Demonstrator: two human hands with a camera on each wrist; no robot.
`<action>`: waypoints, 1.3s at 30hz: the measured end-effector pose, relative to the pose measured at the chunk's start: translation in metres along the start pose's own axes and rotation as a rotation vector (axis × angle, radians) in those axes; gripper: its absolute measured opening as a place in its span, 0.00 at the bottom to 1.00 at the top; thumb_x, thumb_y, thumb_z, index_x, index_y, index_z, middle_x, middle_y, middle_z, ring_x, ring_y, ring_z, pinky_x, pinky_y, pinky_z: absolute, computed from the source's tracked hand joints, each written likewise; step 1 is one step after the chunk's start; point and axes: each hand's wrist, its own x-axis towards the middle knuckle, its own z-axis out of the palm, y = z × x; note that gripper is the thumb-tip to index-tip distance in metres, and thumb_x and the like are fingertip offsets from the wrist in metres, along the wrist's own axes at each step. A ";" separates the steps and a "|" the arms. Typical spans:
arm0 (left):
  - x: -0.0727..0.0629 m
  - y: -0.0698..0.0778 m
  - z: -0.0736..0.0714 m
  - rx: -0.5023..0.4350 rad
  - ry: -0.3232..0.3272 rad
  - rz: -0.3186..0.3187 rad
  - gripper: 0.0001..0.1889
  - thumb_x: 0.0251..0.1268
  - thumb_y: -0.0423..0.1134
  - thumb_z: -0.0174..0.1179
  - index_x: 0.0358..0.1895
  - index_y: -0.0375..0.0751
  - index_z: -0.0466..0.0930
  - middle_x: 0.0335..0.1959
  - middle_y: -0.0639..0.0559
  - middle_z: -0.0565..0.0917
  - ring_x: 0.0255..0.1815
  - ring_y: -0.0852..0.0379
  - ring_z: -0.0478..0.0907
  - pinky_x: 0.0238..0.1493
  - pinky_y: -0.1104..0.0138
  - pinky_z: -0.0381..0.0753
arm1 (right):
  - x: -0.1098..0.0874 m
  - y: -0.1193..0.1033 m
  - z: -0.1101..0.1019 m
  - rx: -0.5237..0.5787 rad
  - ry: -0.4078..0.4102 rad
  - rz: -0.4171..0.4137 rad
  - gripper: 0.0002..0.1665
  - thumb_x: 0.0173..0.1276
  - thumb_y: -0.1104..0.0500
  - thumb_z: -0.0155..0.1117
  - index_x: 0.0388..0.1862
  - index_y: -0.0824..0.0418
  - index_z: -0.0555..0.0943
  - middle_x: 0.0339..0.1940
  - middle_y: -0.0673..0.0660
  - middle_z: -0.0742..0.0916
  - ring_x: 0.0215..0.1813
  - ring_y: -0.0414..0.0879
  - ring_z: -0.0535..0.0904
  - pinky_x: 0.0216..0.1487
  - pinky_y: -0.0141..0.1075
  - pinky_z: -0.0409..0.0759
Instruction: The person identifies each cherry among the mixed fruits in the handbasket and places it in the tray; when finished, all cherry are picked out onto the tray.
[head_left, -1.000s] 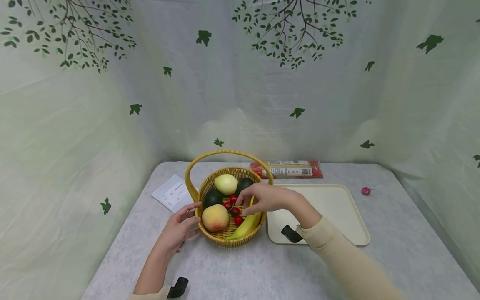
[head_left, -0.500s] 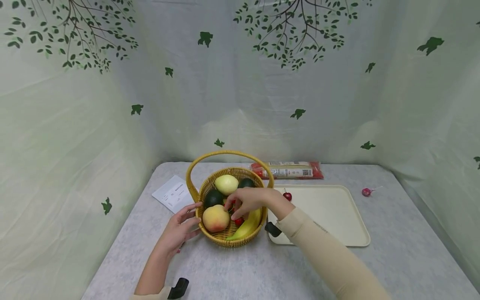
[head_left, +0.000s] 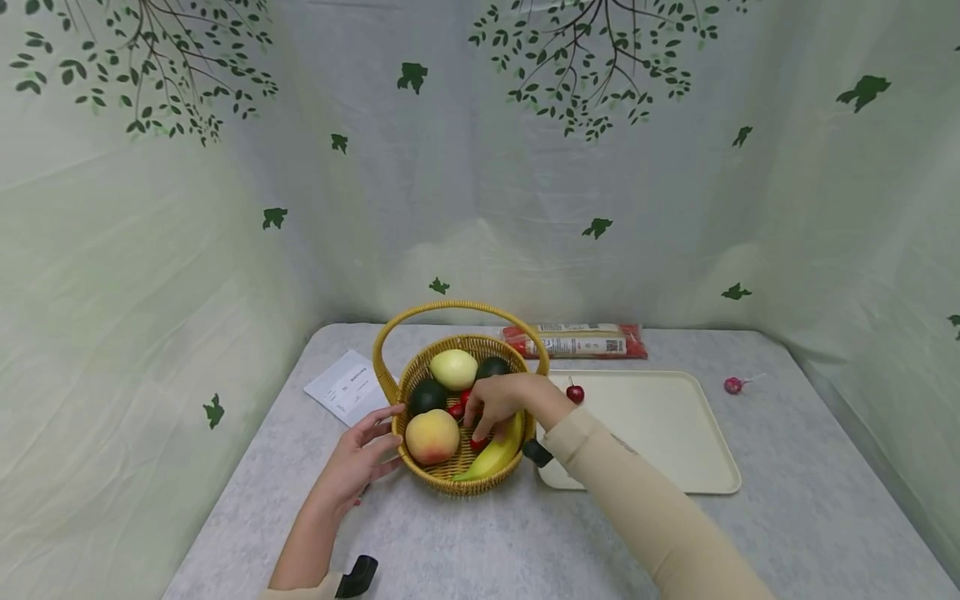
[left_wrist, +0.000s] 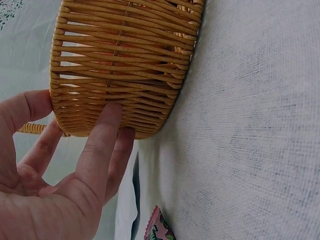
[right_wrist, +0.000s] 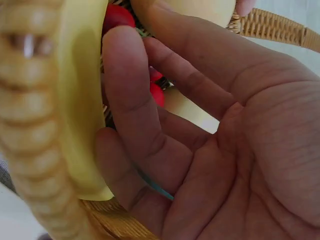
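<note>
In the head view a yellow wicker basket (head_left: 461,487) holds a peach (head_left: 432,437), a banana (head_left: 491,457), two dark green avocado-like fruits (head_left: 427,396), a pale yellow round fruit (head_left: 453,369) and cherries (head_left: 455,411). My left hand (head_left: 365,450) touches the basket's left side; in the left wrist view its fingers (left_wrist: 97,145) lie against the weave, one fingertip at the rim. My right hand (head_left: 498,402) reaches into the basket, fingers bent down among the cherries beside the banana. A red cherry (right_wrist: 119,16) shows at its fingertips; I cannot tell whether they pinch one.
A cream tray (head_left: 660,433) stands right of the basket, with one cherry (head_left: 575,392) on it. Behind lies a red-and-clear food packet (head_left: 585,340). A lollipop (head_left: 733,385) is at far right, a white paper packet (head_left: 347,390) at left. A pink wrapper (left_wrist: 160,227) lies near my left hand.
My right hand has moved left and deeper into the basket, then slightly back right. The cherry on the tray has come into sight from behind the right arm. The left hand stays put.
</note>
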 end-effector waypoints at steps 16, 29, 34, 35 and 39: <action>0.000 0.000 0.000 0.000 -0.001 0.010 0.27 0.81 0.34 0.59 0.79 0.47 0.71 0.71 0.36 0.71 0.61 0.50 0.81 0.62 0.51 0.89 | 0.009 0.000 0.000 0.052 -0.073 0.050 0.15 0.75 0.61 0.73 0.58 0.60 0.87 0.50 0.53 0.85 0.28 0.41 0.84 0.38 0.32 0.87; 0.000 0.001 0.000 0.004 0.012 -0.002 0.27 0.81 0.34 0.59 0.79 0.48 0.71 0.71 0.36 0.71 0.61 0.49 0.81 0.62 0.51 0.89 | 0.017 -0.001 0.004 0.025 -0.106 0.053 0.10 0.71 0.63 0.76 0.50 0.58 0.89 0.42 0.49 0.87 0.30 0.41 0.83 0.38 0.31 0.85; -0.001 0.000 0.000 0.005 0.008 0.002 0.27 0.81 0.34 0.59 0.79 0.47 0.71 0.72 0.35 0.71 0.61 0.49 0.81 0.63 0.50 0.89 | 0.016 -0.005 0.008 -0.013 -0.094 0.054 0.07 0.71 0.62 0.76 0.47 0.59 0.89 0.40 0.49 0.87 0.32 0.42 0.84 0.37 0.30 0.85; -0.001 0.000 0.000 0.006 0.006 0.002 0.28 0.81 0.34 0.59 0.79 0.47 0.70 0.72 0.35 0.71 0.61 0.49 0.81 0.63 0.50 0.89 | 0.016 -0.006 0.009 -0.016 -0.093 0.055 0.07 0.71 0.61 0.76 0.46 0.60 0.89 0.39 0.49 0.86 0.32 0.42 0.84 0.37 0.30 0.85; -0.002 0.001 0.001 0.003 0.004 0.002 0.27 0.81 0.34 0.59 0.79 0.47 0.70 0.73 0.35 0.71 0.62 0.49 0.81 0.63 0.50 0.89 | 0.016 -0.008 0.012 -0.029 -0.093 0.049 0.05 0.71 0.63 0.76 0.42 0.60 0.88 0.36 0.49 0.86 0.30 0.41 0.84 0.36 0.30 0.86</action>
